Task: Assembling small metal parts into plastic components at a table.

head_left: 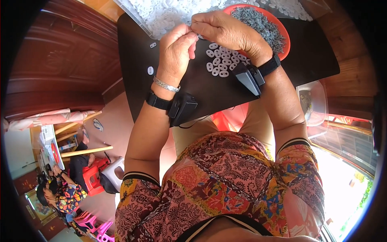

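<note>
My left hand [176,49] and my right hand [226,34] meet fingertip to fingertip above the dark table, near its far side. Both are closed in a pinch, and what they hold between them is too small and hidden to make out. Just below the right hand lies a loose cluster of white oval plastic pieces with two holes [216,61]. Two separate white pieces, one of them an oval piece [150,70], rest left of my left hand. Past my fingers a clear bin [139,20] is heaped with small white pieces. Beside my right hand, a red bowl [287,40] holds many grey screws.
The dark table [193,92] ends in a curved edge close to my lap. A translucent tub [318,101] stands below its right side. At far left another person [64,193] sits at a table, near red and grey stools [94,177]. Slippers [98,124] lie on the floor.
</note>
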Action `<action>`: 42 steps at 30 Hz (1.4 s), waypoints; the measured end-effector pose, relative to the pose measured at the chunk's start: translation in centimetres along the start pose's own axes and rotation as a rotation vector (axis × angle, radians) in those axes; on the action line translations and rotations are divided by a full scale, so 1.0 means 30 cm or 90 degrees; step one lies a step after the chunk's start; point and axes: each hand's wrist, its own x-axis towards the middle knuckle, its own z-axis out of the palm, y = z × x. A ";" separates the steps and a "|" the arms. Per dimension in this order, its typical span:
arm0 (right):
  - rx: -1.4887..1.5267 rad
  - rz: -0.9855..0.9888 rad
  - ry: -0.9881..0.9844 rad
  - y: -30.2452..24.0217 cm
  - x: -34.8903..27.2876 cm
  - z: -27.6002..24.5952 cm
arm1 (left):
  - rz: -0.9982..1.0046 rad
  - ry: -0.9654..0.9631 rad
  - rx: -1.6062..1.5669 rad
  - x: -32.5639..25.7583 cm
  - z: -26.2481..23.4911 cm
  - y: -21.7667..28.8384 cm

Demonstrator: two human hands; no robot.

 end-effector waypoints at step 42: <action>-0.062 -0.143 0.134 -0.042 -0.006 -0.010 | -0.019 -0.023 0.021 0.008 -0.041 0.005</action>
